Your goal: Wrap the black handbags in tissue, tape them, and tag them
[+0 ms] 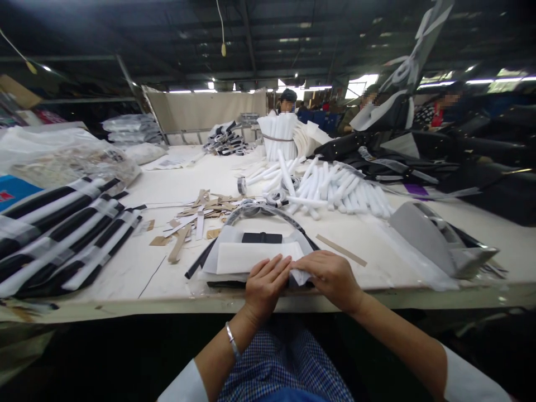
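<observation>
A black handbag [262, 238] lies at the table's front edge, largely covered by a white wrapping sheet [255, 257]. Its wrapped handle [268, 209] arches away from me, and a dark strap end [196, 267] sticks out at the left. My left hand [268, 286] rests on the sheet's near edge with fingers stretched out and lying flat. Just right of it, my right hand [333, 276] pinches a crumpled corner of the sheet. The fingertips of both hands almost touch. Most of the bag's body is hidden under the sheet and my hands.
Wrapped black straps [84, 234] are stacked at left. Cardboard strips [205, 212] and white foam tubes [335, 187] lie beyond the bag, near a tape roll [242, 185]. A grey tape dispenser [439, 240] stands right; black bags [419, 151] pile behind it. People are at the back.
</observation>
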Motion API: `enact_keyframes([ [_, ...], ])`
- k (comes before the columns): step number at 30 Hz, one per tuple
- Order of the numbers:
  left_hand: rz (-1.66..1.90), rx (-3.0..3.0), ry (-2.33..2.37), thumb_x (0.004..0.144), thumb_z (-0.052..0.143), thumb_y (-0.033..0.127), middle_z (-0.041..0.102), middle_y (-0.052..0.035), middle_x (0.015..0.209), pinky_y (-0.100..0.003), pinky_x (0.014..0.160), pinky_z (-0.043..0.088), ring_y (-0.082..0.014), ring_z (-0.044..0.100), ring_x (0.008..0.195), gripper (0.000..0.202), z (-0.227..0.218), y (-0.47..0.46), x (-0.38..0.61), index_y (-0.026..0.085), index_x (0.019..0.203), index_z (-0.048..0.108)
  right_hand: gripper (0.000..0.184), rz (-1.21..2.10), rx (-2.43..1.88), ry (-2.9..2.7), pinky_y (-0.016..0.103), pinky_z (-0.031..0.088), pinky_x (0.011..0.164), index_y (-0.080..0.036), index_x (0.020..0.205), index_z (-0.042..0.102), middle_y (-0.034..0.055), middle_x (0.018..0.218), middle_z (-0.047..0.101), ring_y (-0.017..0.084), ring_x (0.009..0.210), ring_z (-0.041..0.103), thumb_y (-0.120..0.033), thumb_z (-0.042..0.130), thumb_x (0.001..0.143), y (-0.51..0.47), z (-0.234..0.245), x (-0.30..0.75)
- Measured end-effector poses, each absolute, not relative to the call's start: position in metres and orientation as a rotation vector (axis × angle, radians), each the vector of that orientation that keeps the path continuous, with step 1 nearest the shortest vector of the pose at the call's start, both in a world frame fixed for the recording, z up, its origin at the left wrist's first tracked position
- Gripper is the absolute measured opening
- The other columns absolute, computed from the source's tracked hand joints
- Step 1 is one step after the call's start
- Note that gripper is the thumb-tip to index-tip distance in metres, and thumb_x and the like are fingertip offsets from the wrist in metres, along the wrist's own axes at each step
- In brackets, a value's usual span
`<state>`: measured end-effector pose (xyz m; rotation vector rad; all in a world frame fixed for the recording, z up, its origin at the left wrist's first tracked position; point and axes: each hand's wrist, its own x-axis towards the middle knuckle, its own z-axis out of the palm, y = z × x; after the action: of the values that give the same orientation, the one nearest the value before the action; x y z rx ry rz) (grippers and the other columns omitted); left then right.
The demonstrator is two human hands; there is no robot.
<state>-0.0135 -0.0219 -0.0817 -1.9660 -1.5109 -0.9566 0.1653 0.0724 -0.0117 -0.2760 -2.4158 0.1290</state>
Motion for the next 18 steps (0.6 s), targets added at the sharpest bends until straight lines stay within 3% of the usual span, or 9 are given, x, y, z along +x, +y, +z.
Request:
enact_keyframes([
  [3, -0.979, -1.963, -1.509, 0.098, 0.053, 0.018, 0.070, -0.0015, 0.125, -0.036, 0.096, 0.052, -0.0199, 0.064, 0.119, 0.028, -0.082, -0.021, -0.013, 0.026, 0.123, 0.064, 0.034, 0.206, -0.430, -2.421, 0.029, 0.054, 0.078, -0.025, 0.096, 0.075, -0.0016, 0.091, 0.077, 0.017, 0.083, 0.072, -0.002, 0.058, 0.078, 0.089, -0.016, 0.154],
  [8, -1.066, -1.978, -1.509, 0.099, 0.052, 0.016, 0.072, -0.0040, 0.121, -0.036, 0.094, 0.053, -0.0208, 0.067, 0.114, 0.025, -0.080, -0.021, -0.013, 0.021, 0.120, 0.065, 0.008, 0.499, -0.648, -2.418, 0.029, 0.053, 0.074, -0.025, 0.076, 0.074, 0.0003, 0.080, 0.071, 0.018, 0.081, 0.067, -0.018, 0.074, 0.080, 0.109, -0.020, 0.142],
  [14, -1.116, -2.001, -1.570, 0.100, 0.049, 0.017, 0.074, -0.0031, 0.115, -0.034, 0.092, 0.053, -0.0190, 0.070, 0.107, 0.019, -0.071, -0.022, -0.013, 0.019, 0.108, 0.066, 0.012, 0.684, -0.673, -2.548, 0.028, 0.047, 0.069, -0.021, 0.075, 0.067, -0.0003, 0.076, 0.067, 0.018, 0.078, 0.062, -0.019, 0.079, 0.074, 0.131, -0.020, 0.133],
  [18, -1.112, -1.983, -1.569, 0.100, 0.048, 0.016, 0.075, -0.0060, 0.111, -0.032, 0.090, 0.053, -0.0188, 0.071, 0.102, 0.024, -0.070, -0.022, -0.013, 0.019, 0.116, 0.066, 0.013, 0.789, -0.697, -2.596, 0.024, 0.044, 0.065, -0.021, 0.080, 0.064, -0.0030, 0.076, 0.066, 0.015, 0.072, 0.060, -0.019, 0.077, 0.076, 0.140, -0.019, 0.125],
])
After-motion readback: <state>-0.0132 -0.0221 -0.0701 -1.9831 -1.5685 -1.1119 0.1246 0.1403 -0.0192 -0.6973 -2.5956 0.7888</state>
